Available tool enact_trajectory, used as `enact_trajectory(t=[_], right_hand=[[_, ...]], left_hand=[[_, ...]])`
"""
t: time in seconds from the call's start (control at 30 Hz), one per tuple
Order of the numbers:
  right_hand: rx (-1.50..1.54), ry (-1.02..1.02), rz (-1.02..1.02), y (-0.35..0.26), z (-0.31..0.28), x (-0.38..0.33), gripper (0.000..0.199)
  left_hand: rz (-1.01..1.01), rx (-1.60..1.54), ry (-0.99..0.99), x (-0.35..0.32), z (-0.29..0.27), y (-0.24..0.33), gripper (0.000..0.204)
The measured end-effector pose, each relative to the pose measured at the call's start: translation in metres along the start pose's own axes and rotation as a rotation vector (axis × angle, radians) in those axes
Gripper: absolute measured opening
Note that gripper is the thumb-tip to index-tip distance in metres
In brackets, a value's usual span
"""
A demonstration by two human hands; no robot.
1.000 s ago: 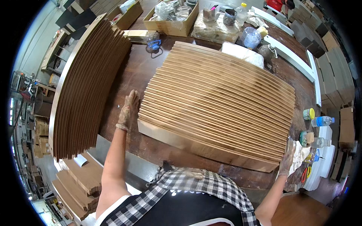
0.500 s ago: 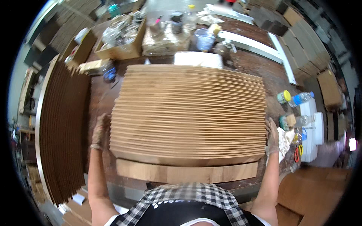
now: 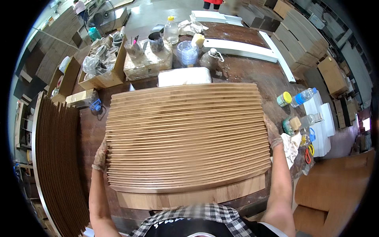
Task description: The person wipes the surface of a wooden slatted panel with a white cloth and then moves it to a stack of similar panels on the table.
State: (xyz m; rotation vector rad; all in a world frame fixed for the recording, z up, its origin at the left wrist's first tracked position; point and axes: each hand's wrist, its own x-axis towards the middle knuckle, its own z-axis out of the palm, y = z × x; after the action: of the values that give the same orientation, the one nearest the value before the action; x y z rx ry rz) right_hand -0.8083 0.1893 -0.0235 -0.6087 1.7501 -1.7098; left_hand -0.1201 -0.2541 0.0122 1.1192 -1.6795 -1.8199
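Brown table (image 3: 90, 126) holds ridged boards (image 3: 187, 136), stacked directly before you. Your left hand (image 3: 100, 155) and right hand (image 3: 272, 132), both uncurled, lie flat against the boards' opposite ends. Uneven pressure could skew the boards; a plank (image 3: 193, 198) at their near edge might slide too.

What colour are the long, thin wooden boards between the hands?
The long, thin wooden boards are light to mid brown, clearest in head view.

The wooden stack (image 3: 187, 136) hides its underside.

Left grip (image 3: 100, 157), right grip (image 3: 272, 132), boards (image 3: 187, 136) between
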Motion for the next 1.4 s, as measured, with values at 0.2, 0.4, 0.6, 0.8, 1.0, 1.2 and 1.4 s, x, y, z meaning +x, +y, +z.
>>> enact_trajectory(t=[0.2, 0.4, 0.6, 0.8, 1.0, 1.2, 1.4], right_hand=[[0.024, 0.157, -0.003, -0.034, 0.038, 0.067, 0.058], [-0.119, -0.042, -0.046, -0.022, 0.051, 0.12, 0.049], [-0.432, -0.146, -0.06, -0.03, 0.055, 0.114, 0.054], [-0.17, -0.119, -0.093, 0.006, -0.004, 0.145, 0.06], [-0.516, 0.117, -0.184, -0.072, 0.037, 0.063, 0.063], [-0.316, 0.15, -0.103, -0.059, 0.034, -0.121, 0.056], [-0.696, 0.342, 0.026, -0.01, 0.047, -0.24, 0.051]], left_hand=[[-0.109, -0.017, 0.258, 0.042, -0.052, 0.008, 0.073], [-0.135, -0.076, 0.283, 0.109, -0.008, 0.035, 0.074], [-0.33, 0.1, 0.264, 0.099, 0.01, 0.057, 0.072], [-0.373, 0.243, 0.2, 0.128, 0.023, 0.056, 0.063], [-0.008, 0.153, 0.224, 0.066, -0.031, 0.064, 0.074], [-0.054, 0.018, 0.4, -0.129, -0.074, -0.03, 0.074], [0.035, -0.282, 0.575, -0.212, 0.013, -0.077, 0.06]])
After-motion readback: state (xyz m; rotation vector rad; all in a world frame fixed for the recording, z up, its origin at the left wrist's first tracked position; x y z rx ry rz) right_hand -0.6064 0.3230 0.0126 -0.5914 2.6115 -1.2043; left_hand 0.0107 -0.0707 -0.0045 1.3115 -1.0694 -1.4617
